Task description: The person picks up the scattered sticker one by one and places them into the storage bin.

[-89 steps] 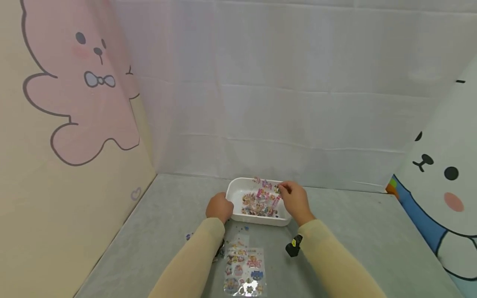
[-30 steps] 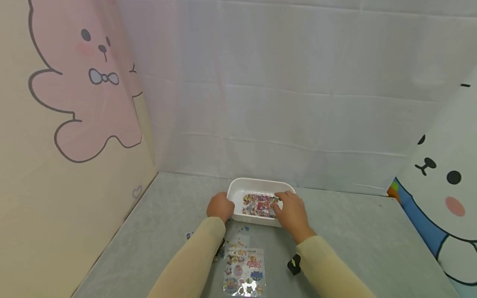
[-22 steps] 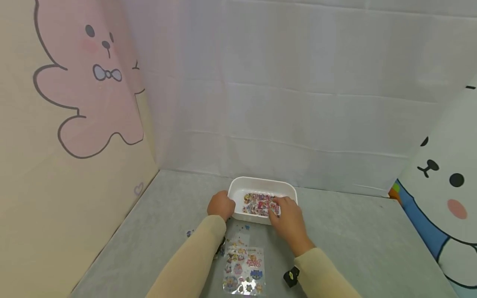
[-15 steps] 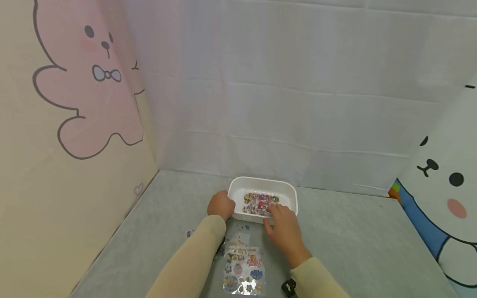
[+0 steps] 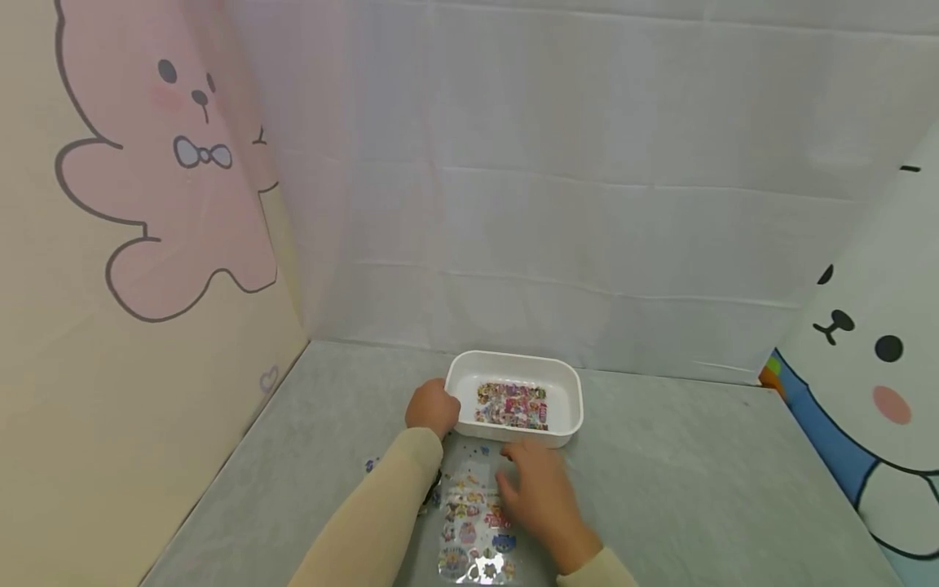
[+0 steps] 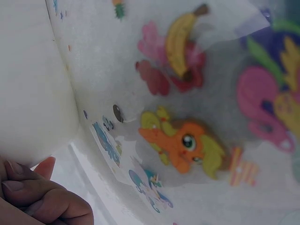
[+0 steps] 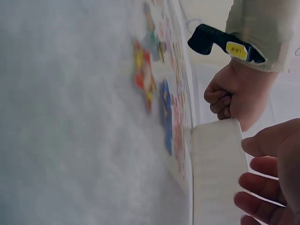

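A white rectangular tray [image 5: 565, 399] stands near the back of the table, with a layer of small colourful stickers [image 5: 511, 405] inside. My left hand [image 5: 433, 408] grips the tray's left end, its fingers curled at the rim. Just in front of the tray, my right hand [image 5: 539, 493] hovers with fingers loosely spread and nothing in them. Below it and to its left lies a clear sticker sheet [image 5: 467, 534] printed with cartoon figures. The right wrist view shows the right fingers [image 7: 260, 187] apart, close to the tray's side. Clear sheets with pony stickers [image 6: 183, 143] fill the left wrist view.
More sticker pieces [image 5: 370, 465] lie left of my left forearm. A grey cloth [image 5: 697, 481] covers the table. White sheeting [image 5: 550, 204] hangs behind it, and printed panels stand at both sides, a pink bear [image 5: 176, 196] on the left one.
My right hand has let a strip of stickers down into the tray, then drawn back over the front rim towards the clear sheet. The left hand has kept its grip on the tray.
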The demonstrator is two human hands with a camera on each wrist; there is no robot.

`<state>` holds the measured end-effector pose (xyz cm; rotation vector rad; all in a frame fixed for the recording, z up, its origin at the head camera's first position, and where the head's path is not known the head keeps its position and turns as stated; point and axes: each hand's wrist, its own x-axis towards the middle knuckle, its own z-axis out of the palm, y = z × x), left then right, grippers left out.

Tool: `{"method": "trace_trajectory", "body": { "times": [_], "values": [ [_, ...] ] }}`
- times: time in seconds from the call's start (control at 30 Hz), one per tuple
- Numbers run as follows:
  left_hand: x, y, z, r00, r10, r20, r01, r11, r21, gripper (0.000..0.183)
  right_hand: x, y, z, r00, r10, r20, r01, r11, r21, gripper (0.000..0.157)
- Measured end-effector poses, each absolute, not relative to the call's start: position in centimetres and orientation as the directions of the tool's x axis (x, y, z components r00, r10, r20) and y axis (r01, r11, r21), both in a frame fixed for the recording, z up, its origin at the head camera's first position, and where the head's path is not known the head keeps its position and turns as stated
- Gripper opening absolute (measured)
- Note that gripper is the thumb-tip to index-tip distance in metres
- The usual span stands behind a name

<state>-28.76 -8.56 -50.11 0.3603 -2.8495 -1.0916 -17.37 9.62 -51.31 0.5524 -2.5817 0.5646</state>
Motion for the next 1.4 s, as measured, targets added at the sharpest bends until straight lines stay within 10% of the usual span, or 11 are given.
{"method": "trace_trajectory", "body": {
  "times": [0.73,1.4],
  "values": [
    [-28.4,-8.5,-49.5,-0.972,-0.235,-0.015,-0.187,0.73,0.657,0.033,-13.9,8.3,-51.3,-0.907,-0.366,0.211,-0.41,0.88,-0.237,0.055],
    [-28.0,-8.5,-49.1,-0.975,-0.221,-0.006,-0.168,0.721,0.672,0.034,-14.0,8.2,-51.3,-0.924,-0.366,0.108,-0.38,0.906,-0.188,0.026]
  ]
}}
